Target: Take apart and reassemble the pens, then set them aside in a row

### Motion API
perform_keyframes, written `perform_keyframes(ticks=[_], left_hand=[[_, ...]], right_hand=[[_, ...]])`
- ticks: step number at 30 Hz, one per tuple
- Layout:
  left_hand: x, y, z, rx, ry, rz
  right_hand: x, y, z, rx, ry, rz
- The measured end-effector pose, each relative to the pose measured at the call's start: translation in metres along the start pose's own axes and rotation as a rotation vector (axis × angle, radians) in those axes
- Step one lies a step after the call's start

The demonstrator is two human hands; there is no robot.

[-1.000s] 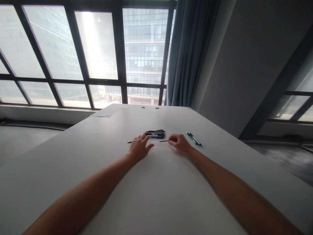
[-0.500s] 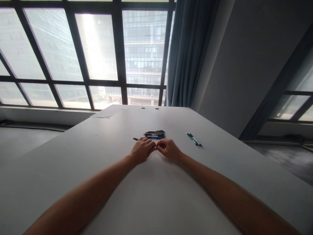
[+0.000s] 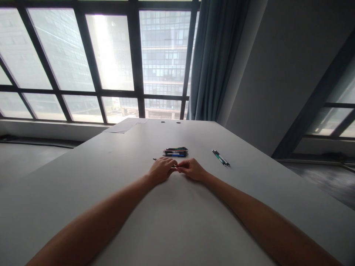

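Near the middle of the white table, my left hand [image 3: 162,169] is closed around a pen [image 3: 154,159], whose far left end pokes out past the knuckles. My right hand [image 3: 192,169] pinches at the pen's other end, its fingertips meeting those of the left. Most of the pen is hidden by the fingers, and I cannot make out the small part between the fingertips. Just beyond both hands lies a row of several pens [image 3: 175,152], side by side. Off to the right, a pair of pens [image 3: 220,158], one green and one dark, lies at a slant.
The white table [image 3: 177,221] stretches toward the windows [image 3: 166,55]. Sheets of paper [image 3: 120,127] rest at its far left edge. Two dark round spots [image 3: 178,122] show at the far end. A blue curtain [image 3: 213,66] hangs behind, beside a grey wall [image 3: 277,74].
The pen's protruding left end has changed from a thicker dark tip to a thinner, shorter one. My fingertips have shifted slightly at the right end. The other pens lie as before.
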State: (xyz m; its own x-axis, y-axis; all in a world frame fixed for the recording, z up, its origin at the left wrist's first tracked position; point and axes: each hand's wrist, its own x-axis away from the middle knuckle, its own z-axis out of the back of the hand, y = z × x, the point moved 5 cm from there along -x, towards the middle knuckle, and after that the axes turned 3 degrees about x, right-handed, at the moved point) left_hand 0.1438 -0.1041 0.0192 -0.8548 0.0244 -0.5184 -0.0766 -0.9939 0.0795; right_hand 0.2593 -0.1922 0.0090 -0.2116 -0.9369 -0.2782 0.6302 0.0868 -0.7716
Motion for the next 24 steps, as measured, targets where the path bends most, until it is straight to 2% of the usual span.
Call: perform_keyframes(ticks=[8, 11, 14, 17, 24], left_hand=[[0.000, 0.005, 0.002, -0.007, 0.018, -0.111], [-0.001, 0.003, 0.001, -0.018, 0.019, -0.080], [-0.001, 0.000, 0.000, -0.021, 0.029, -0.009], [0.000, -0.002, 0.000, -0.016, 0.045, 0.036], [0.000, -0.003, 0.001, -0.021, 0.056, 0.032]], right_hand=[[-0.002, 0.003, 0.001, -0.026, -0.045, -0.009], [-0.003, 0.004, 0.002, 0.002, -0.042, 0.026], [-0.005, 0.007, 0.010, 0.116, 0.054, 0.074], [-0.006, 0.012, 0.018, 0.177, 0.123, 0.065], [-0.006, 0.008, 0.013, 0.145, 0.068, -0.011]])
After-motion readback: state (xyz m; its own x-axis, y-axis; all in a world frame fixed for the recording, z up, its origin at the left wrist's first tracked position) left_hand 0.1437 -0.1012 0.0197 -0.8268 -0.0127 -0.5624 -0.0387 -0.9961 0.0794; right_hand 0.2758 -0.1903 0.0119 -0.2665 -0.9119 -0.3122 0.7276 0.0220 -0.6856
